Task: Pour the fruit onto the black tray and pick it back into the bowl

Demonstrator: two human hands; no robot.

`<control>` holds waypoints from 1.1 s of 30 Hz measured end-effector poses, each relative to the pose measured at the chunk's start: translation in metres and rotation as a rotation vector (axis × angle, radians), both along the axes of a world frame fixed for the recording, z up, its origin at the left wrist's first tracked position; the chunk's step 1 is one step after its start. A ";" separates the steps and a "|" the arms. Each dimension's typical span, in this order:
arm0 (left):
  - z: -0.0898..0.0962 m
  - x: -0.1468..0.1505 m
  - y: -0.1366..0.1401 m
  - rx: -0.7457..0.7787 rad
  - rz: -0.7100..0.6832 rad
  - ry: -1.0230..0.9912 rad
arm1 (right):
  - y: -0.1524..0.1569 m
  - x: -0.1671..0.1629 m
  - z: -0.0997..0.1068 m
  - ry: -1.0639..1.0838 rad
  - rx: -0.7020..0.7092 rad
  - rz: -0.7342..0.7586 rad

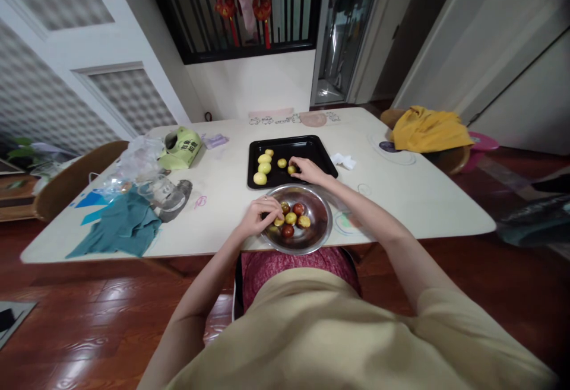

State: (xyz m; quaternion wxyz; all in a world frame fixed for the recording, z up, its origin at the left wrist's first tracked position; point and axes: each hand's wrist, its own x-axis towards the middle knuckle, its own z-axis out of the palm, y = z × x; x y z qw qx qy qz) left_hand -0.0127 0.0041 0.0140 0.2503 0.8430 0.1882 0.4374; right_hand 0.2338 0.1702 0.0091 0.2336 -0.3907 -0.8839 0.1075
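Observation:
A black tray [315, 148] lies on the table with a metal bowl [318, 224] just in front of it. My right hand [309, 171] is over the tray, its fingertips closed around a small yellow-green fruit [291, 170]. Beside that fruit sits another small yellow-green fruit [282, 163]. Several larger pale yellow fruits [264, 168] form a column along the tray's left side. My left hand [259, 215] reaches over the bowl's left rim, fingers curled at a yellowish fruit [278, 222]. Reddish-brown fruits [287, 231] and mottled yellow ones [304, 221] share the bowl.
To the left are a teal cloth [122, 224], a clear plastic container [158, 191], plastic bags [138, 158] and a green visor cap [181, 148]. A crumpled tissue [343, 161] lies right of the tray. Yellow cloth [430, 130] drapes a chair at the right end.

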 end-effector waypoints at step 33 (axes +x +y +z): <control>-0.002 0.001 0.000 -0.036 0.005 -0.017 | -0.163 0.032 0.032 -0.103 -0.044 0.127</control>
